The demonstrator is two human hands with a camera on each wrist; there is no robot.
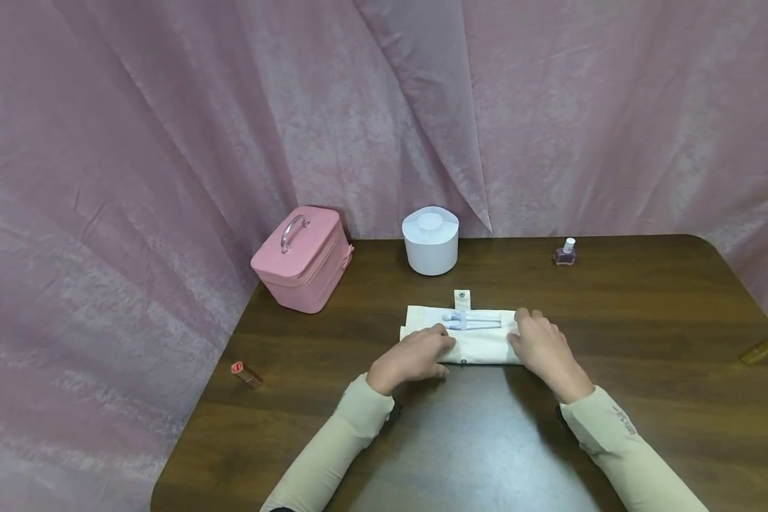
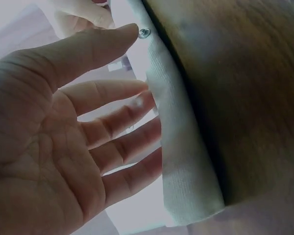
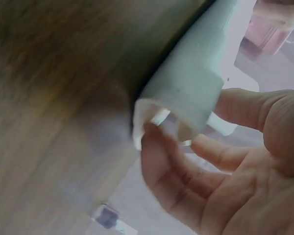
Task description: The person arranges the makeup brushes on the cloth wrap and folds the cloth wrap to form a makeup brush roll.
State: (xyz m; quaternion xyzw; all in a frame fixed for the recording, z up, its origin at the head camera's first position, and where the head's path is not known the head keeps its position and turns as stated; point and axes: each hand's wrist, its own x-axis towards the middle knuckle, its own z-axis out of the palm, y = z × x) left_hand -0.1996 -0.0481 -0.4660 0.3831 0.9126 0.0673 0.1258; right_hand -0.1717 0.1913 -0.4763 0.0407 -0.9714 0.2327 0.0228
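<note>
A white cloth roll pouch (image 1: 483, 350) lies partly folded on the table, holding a few slim pale brushes (image 1: 480, 326). Its strap with a snap (image 1: 462, 299) sticks out at the far side. My left hand (image 1: 416, 355) rests on the pouch's left part, fingers extended over the cloth. In the left wrist view, the thumb tip is beside a metal snap (image 2: 144, 33) on the near edge. At the pouch's right end, my right hand (image 1: 544, 348) grips the cloth, its thumb on the outside and fingertips inside the curled end, as the right wrist view shows.
A pink case (image 1: 301, 259) with a metal handle stands at the back left. Behind the pouch is a white lidded container (image 1: 431, 245). A nail polish bottle (image 1: 565, 254) stands back right, a lipstick (image 1: 246, 373) lies left, and a gold tube (image 1: 763, 350) lies far right.
</note>
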